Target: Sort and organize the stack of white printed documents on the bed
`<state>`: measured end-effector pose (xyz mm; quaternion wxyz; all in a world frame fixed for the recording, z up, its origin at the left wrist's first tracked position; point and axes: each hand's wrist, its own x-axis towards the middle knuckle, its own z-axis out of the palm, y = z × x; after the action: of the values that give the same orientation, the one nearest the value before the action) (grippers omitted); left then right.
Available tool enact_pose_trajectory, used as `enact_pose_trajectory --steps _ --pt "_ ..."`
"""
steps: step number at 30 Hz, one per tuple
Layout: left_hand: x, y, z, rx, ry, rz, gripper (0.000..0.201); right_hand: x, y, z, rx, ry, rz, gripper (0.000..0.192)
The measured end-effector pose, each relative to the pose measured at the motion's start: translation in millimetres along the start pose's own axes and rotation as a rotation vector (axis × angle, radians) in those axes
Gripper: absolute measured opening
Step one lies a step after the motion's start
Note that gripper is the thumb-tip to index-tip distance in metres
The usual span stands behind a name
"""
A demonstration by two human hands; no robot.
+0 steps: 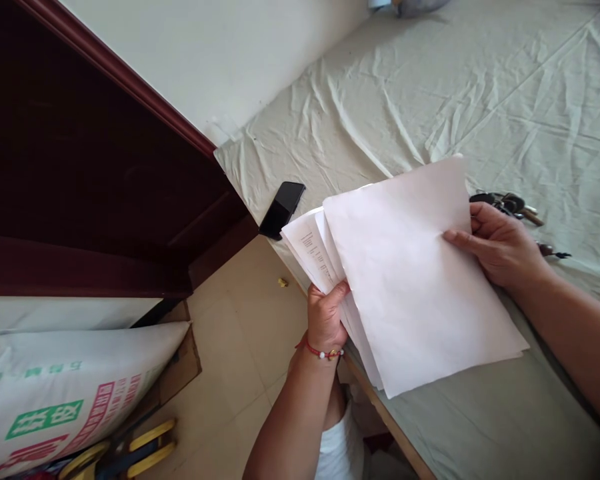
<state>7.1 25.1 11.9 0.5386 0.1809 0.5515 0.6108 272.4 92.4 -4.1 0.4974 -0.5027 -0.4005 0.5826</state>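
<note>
Left hand (326, 319) pinches the fanned stack of papers (410, 280) at its lower corner over the edge of the bed (480, 87), while the right hand (500, 243) presses thumb and fingers on the top sheet's far edge. To square them well, I'd loosen the left pinch slightly and let the right hand slide the sheets flush, clear of the keys (510, 203) and phone (281, 209).

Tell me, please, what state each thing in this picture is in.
Stack of papers: fanned, held in both hands.
Left hand: gripping the stack's lower edge.
Right hand: pinching the top sheet.
Phone: screen dark, lying at the bed's edge.
Keys: lying on the bedsheet.
</note>
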Motion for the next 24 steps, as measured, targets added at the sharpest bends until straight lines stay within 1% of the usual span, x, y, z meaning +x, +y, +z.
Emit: enact_pose_trajectory --steps 3,7,10,14,17,19,24 --pt "0.9 -0.1 3.0 -0.013 -0.003 0.009 0.05 0.1 2.2 -0.8 -0.032 0.012 -0.024 0.036" --pt "1.8 0.5 6.1 -0.033 0.062 0.002 0.047 0.4 3.3 -0.9 -0.005 0.041 -0.059 0.038" --pt "2.5 0.2 5.5 -0.049 0.098 -0.02 0.046 0.4 1.1 -0.2 -0.024 0.057 -0.031 0.04" --pt "3.2 -0.1 4.2 -0.05 0.088 -0.034 0.047 0.0 -1.2 0.0 -0.015 0.057 0.029 0.049" --pt "3.5 -0.1 5.3 -0.051 0.081 -0.042 0.046 -0.1 0.8 0.0 -0.004 0.064 0.034 0.041" --pt "3.6 -0.2 6.6 -0.053 0.08 -0.05 0.045 -0.1 3.3 0.5 0.001 0.073 0.005 0.035" --pt "3.2 -0.7 9.0 -0.068 0.079 -0.068 0.047 -1.6 6.0 4.7 0.013 0.127 -0.044 0.028"
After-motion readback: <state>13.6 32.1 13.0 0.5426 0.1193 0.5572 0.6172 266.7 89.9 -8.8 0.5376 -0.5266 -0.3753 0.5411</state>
